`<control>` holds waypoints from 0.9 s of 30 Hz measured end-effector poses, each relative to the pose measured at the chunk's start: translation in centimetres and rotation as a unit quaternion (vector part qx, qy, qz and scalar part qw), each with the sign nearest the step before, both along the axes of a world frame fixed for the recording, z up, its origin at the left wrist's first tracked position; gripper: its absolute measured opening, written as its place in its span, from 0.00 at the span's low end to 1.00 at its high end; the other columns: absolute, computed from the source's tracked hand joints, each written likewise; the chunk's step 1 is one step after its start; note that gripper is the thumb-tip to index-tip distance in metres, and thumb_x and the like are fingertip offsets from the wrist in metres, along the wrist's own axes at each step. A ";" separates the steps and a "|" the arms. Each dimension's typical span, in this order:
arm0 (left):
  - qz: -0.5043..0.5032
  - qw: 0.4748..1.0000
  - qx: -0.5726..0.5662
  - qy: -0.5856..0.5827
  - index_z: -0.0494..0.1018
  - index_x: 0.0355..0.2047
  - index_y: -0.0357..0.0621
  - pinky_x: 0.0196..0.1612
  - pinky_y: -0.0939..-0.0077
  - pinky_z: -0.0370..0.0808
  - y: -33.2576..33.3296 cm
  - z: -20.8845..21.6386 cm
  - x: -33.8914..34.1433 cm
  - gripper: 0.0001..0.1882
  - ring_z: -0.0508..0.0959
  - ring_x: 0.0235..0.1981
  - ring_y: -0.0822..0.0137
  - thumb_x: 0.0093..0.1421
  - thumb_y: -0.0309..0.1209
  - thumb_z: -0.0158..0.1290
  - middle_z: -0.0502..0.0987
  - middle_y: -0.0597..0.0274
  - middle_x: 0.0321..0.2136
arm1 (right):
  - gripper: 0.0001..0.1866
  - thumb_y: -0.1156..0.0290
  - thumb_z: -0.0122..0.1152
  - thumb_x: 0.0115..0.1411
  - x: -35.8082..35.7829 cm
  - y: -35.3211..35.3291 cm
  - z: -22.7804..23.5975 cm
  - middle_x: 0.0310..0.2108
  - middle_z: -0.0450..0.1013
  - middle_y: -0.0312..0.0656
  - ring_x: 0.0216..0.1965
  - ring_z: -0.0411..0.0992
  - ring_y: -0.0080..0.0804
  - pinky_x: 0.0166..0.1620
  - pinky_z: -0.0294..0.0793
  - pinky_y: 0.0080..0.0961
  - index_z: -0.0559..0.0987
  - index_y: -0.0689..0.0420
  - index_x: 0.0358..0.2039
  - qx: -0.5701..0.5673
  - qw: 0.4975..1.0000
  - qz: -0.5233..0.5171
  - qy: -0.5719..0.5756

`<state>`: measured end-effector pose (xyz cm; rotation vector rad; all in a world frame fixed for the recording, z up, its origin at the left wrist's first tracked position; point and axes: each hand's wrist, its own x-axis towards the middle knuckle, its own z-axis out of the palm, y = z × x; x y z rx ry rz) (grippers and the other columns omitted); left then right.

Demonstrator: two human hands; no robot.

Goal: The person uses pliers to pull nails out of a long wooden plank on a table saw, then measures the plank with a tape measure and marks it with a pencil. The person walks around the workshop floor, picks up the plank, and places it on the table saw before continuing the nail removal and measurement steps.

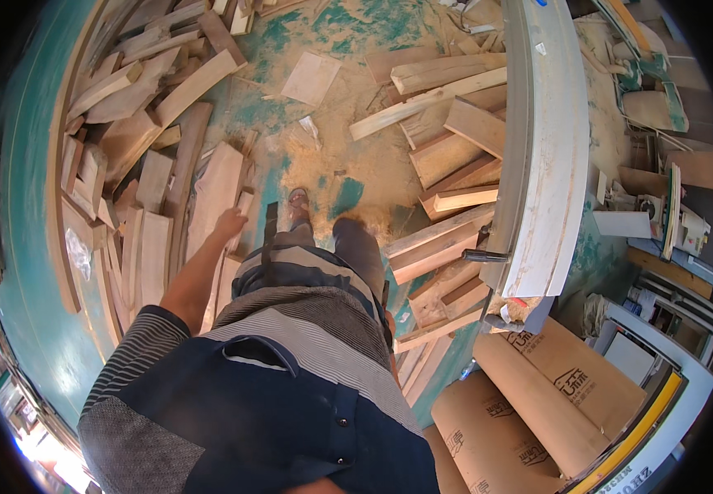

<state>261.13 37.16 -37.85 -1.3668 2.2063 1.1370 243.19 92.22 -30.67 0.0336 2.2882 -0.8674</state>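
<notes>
Wide light-brown wooden board (215, 188) lies well left of the long white metal rail (547, 156), its long axis roughly alongside. The bare left hand (229, 223) is at its rail-side edge; whether the grip is closed cannot be told.

The boards (215, 189) are tan — the floor (350, 195) green, the sleeve (144, 339) striped black and grey.
</notes>
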 end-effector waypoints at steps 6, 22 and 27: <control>0.023 0.993 0.044 0.103 0.79 0.37 0.35 0.41 0.57 0.76 -4.8 4.4 -11.4 0.21 0.82 0.38 0.47 0.59 0.44 0.55 0.82 0.45 0.32 | 0.27 0.48 0.62 0.58 -1.6 -1.7 -0.4 0.34 0.77 0.59 0.39 0.76 0.61 0.40 0.71 0.49 0.76 0.63 0.39 0.096 0.991 0.029 -0.089; 0.332 0.919 0.173 -0.127 0.75 0.31 0.40 0.21 0.65 0.73 10.3 6.5 2.3 0.07 0.75 0.20 0.63 0.58 0.31 0.56 0.74 0.56 0.20 | 0.18 0.58 0.61 0.56 -24.5 -10.1 -2.6 0.21 0.75 0.49 0.23 0.75 0.43 0.30 0.74 0.40 0.81 0.62 0.36 0.077 0.993 0.064 -0.066; 0.405 0.897 0.164 0.062 0.66 0.24 0.48 0.19 0.70 0.68 8.6 10.4 -6.3 0.10 0.70 0.18 0.69 0.62 0.30 0.53 0.67 0.65 0.19 | 0.17 0.65 0.60 0.55 -30.9 -18.4 1.8 0.22 0.74 0.46 0.21 0.74 0.38 0.25 0.72 0.36 0.75 0.61 0.42 -0.032 0.992 0.109 -0.054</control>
